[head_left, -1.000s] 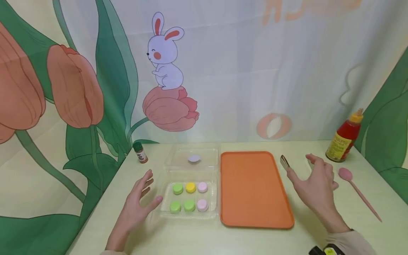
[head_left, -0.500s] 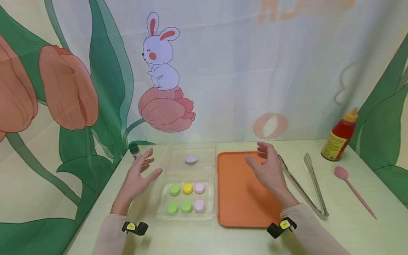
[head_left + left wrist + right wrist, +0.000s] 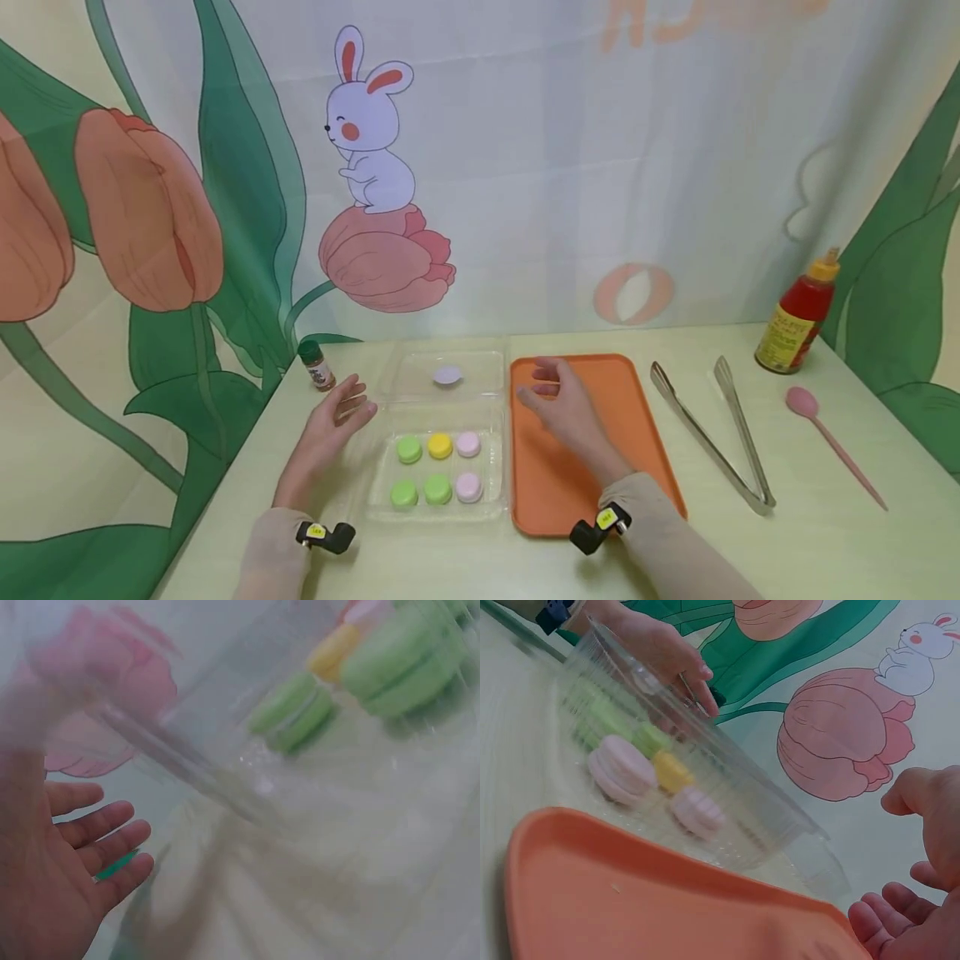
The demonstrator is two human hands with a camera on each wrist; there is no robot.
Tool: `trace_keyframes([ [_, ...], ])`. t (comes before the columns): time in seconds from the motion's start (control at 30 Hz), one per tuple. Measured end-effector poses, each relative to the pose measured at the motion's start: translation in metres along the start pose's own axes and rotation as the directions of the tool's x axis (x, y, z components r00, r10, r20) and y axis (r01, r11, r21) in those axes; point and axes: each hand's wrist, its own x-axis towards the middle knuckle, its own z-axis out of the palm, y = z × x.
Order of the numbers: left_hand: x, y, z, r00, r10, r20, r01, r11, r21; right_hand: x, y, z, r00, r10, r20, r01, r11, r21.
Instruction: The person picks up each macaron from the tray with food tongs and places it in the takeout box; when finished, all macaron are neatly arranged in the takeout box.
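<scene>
A clear plastic box (image 3: 491, 504) lies with its lid (image 3: 412, 387) folded back, a small pale lilac piece (image 3: 447, 377) in the lid. Inside the box are several macarons: green (image 3: 437, 489), yellow (image 3: 439, 446) and pink (image 3: 468, 487). My left hand (image 3: 326, 437) hovers at the box's left side, fingers relaxed, thumb toward the box. My right hand (image 3: 566, 408) is over the orange tray (image 3: 637, 467), fingers loosely bent and pointing left toward the box. Neither hand holds anything. In the left wrist view, a green macaron (image 3: 292, 712) shows through the clear wall.
Metal tongs (image 3: 705, 442) lie spread right of the tray, with a pink spoon (image 3: 832, 442) beyond them. A red sauce bottle (image 3: 798, 321) stands at the back right, a small green-capped jar (image 3: 317, 367) at the back left. A printed curtain (image 3: 525, 167) hangs behind the table.
My right hand has moved left from above the tongs to over the tray, uncovering the tongs. The left hand has stayed beside the box, and the head view has shifted slightly.
</scene>
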Motion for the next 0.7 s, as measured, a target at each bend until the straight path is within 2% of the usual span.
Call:
trace_keyframes([
  [0.07, -0.001, -0.005, 0.0, 1.0, -0.022, 0.008, 0.022, 1.0, 0.007, 0.001, 0.003, 0.006, 1.0, -0.003, 0.004, 0.003, 1.0, 0.006],
  [0.2, -0.003, -0.012, 0.0, 1.0, -0.018, 0.014, 0.018, 1.0, -0.003, 0.002, 0.008, 0.016, 0.999, 0.004, 0.044, -0.005, 0.999, 0.033],
  [0.4, -0.006, -0.022, -0.003, 0.999, 0.021, 0.033, -0.019, 0.998, -0.066, 0.001, 0.012, 0.025, 0.994, 0.021, 0.104, -0.024, 0.999, 0.024],
  [0.53, -0.006, -0.025, -0.004, 0.997, 0.058, 0.053, -0.051, 0.992, -0.119, 0.002, 0.015, 0.027, 0.993, 0.043, 0.115, -0.043, 0.999, -0.002],
  [0.7, -0.004, -0.025, -0.004, 0.992, 0.092, 0.086, -0.08, 0.987, -0.139, 0.005, 0.017, 0.028, 0.99, 0.059, 0.13, -0.056, 0.998, -0.025],
])
